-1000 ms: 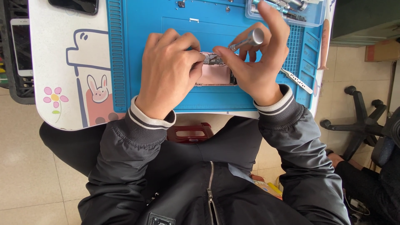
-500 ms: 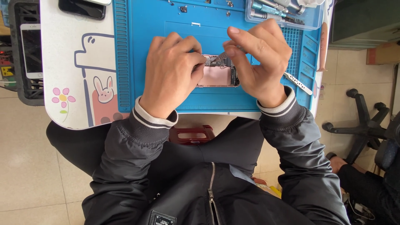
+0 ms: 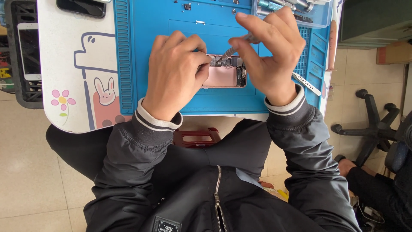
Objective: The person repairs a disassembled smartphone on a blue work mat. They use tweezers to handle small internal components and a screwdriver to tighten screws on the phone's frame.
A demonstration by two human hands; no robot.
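Right hand (image 3: 270, 56) pinches a slim screwdriver (image 3: 235, 46) between thumb and fingers, tip angled down onto the top end of the opened pink phone (image 3: 225, 74), which lies just below and left of that grip. Left hand (image 3: 176, 73) is curled shut over the phone's left edge, fingertips pressing it flat (contact point hidden by knuckles). Phone sits on the blue work mat (image 3: 146, 51), between both hands. Tweezers (image 3: 306, 83) lie just right of the right wrist.

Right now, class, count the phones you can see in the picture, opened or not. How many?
3. An opened pink phone lies on the blue mat between both hands; a black phone lies at the table's top edge; a white phone stands in the rack at left. Others may be hidden.
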